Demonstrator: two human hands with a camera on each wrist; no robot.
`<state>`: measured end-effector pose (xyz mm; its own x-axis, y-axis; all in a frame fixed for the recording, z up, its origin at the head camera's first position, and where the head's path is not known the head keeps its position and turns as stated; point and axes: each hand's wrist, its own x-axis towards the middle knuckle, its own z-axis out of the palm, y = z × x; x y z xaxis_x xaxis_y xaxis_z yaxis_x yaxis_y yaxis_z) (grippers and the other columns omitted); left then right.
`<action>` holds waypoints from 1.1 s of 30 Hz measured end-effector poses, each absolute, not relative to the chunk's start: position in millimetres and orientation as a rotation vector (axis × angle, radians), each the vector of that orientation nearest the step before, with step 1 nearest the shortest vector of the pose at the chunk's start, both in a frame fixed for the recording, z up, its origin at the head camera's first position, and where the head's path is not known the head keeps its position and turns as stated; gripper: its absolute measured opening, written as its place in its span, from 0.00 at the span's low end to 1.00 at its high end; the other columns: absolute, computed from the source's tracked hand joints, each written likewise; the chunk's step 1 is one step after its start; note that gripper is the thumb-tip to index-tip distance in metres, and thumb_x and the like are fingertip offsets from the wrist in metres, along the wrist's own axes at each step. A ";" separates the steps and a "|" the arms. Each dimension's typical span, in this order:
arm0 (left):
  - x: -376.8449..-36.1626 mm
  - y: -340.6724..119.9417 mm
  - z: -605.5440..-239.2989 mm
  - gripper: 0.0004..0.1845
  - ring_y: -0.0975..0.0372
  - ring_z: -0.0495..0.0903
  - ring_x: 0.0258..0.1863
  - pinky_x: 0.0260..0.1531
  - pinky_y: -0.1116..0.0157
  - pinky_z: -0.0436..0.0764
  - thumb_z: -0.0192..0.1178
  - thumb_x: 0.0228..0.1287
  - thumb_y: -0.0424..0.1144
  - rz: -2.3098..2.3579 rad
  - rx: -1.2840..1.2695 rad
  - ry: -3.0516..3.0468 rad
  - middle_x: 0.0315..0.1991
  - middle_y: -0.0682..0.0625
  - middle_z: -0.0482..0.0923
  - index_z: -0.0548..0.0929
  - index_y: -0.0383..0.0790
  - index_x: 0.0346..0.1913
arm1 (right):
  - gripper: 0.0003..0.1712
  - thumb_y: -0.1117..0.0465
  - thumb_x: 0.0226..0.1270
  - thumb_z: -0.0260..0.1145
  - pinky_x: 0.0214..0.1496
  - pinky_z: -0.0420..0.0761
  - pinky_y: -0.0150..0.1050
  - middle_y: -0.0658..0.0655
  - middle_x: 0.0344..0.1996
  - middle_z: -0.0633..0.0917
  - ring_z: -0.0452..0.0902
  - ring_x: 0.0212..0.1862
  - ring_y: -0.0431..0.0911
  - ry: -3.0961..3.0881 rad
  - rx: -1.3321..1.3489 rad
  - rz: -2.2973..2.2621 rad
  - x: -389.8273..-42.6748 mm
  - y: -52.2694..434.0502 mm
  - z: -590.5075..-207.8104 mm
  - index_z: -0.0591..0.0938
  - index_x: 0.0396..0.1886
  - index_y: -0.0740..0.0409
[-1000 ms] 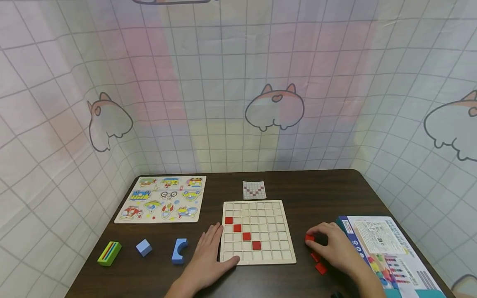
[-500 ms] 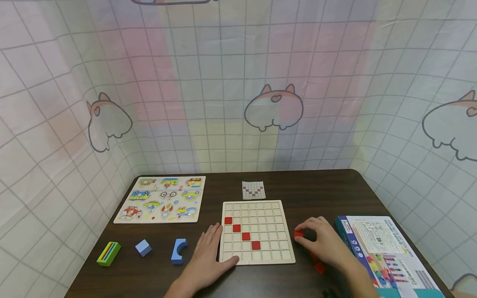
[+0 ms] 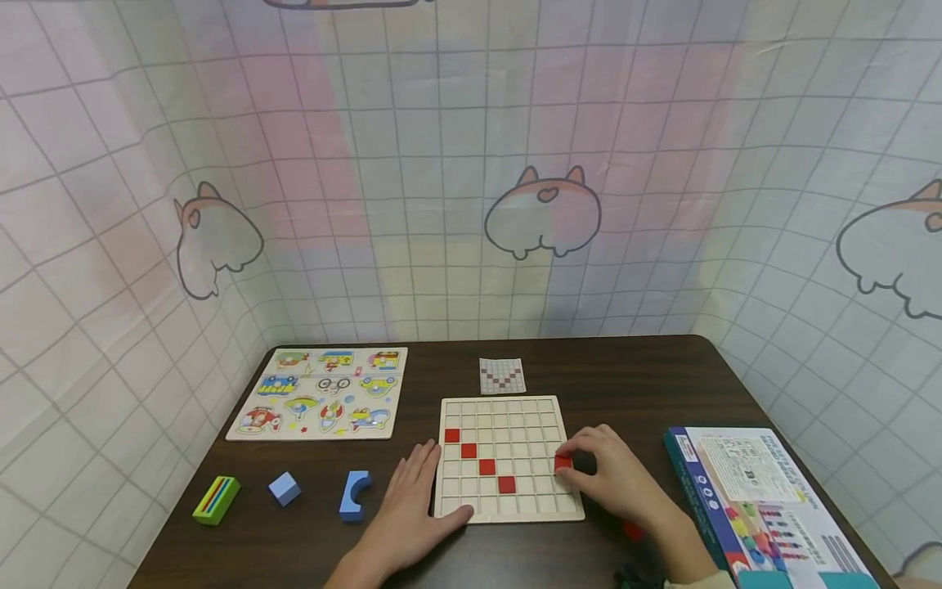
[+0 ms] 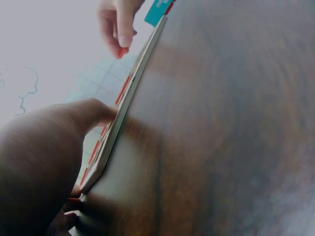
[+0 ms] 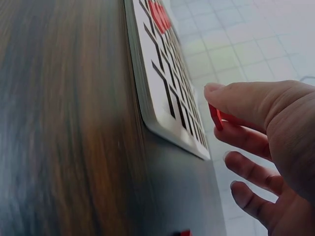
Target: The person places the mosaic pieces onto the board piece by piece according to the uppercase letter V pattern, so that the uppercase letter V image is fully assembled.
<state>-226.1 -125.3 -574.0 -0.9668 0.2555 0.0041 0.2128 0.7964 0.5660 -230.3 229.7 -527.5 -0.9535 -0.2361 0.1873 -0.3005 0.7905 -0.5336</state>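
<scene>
red tile's over the board now

your right hand (image 3: 614, 478) carried the pinched red tile (image 3: 562, 463) from the table onto the grid board (image 3: 508, 458); left hand (image 3: 412, 507) flat, steadying its near-left edge.

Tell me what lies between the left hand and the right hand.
The grid board with four red tiles lies between the left hand and right hand, in the head view.

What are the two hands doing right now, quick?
Left hand: open, resting flat on the table, thumb on the grid board corner.
Right hand: pinching a red square tile over the board's right side.
</scene>
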 end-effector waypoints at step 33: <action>-223.7 -125.2 -571.7 0.65 0.46 0.50 0.92 0.90 0.37 0.52 0.67 0.62 0.80 0.919 0.408 2.918 0.91 0.46 0.55 0.59 0.43 0.90 | 0.08 0.56 0.69 0.83 0.76 0.79 0.59 0.40 0.46 0.90 0.77 0.58 0.44 -2.834 0.586 1.074 -246.9 182.2 -532.8 0.93 0.44 0.44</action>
<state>-223.7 -125.2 -571.7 -0.9636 0.2659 0.0267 0.2332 0.7880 0.5698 -246.9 182.2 -532.8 -0.9265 -0.3294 0.1821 -0.3674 0.6862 -0.6278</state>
